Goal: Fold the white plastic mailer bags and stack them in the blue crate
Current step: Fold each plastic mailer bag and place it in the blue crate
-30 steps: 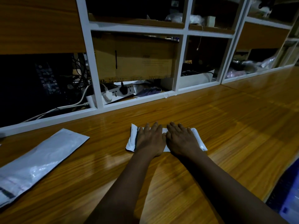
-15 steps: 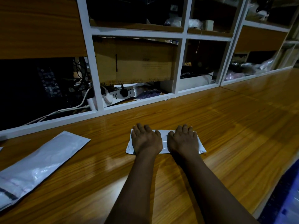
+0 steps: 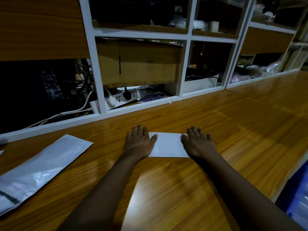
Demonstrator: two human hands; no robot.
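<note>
On glossy brown wooden tabletop (image 3: 250,130): long unfolded white plastic mailer bag (image 3: 41,170), far left, long axis diagonal, near-left to far-right; folded white plastic mailer (image 3: 168,145), centre, long axis left-right; left hand (image 3: 139,142), right hand (image 3: 197,144), fingers straight, pressed flat on its ends.

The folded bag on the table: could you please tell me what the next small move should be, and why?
Probably pinch the bag at its right end with the right grip and lift it toward the crate at lower right. It looks folded and flat, the left grip and right grip lie open on its ends, and neither holds it yet.
</note>
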